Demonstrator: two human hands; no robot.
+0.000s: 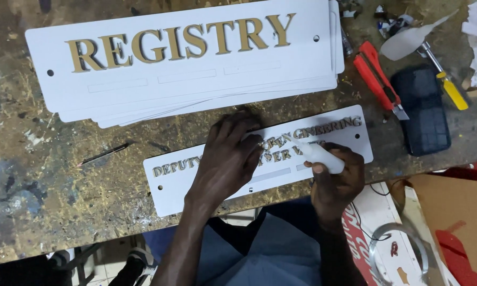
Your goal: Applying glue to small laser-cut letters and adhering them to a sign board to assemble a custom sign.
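A small white sign plate [171, 186] with raised gold letters lies near the front edge of the worn workbench [48, 201]. My left hand [227, 158] presses flat on the middle of this plate, fingers over some letters. My right hand [338, 180] is closed around a white glue tube [319, 154], whose nozzle points left toward the letters on the plate. Further back lies a stack of large white sign plates [196, 79], the top one bearing big gold letters.
A red utility knife [377, 79], a dark phone-like slab [424, 108] and a yellow-handled tool [450, 87] lie at the right. A thin dark pencil-like stick [105, 154] rests at the left. Below the bench edge are a cardboard box [461, 222] and a metal ring [402, 249].
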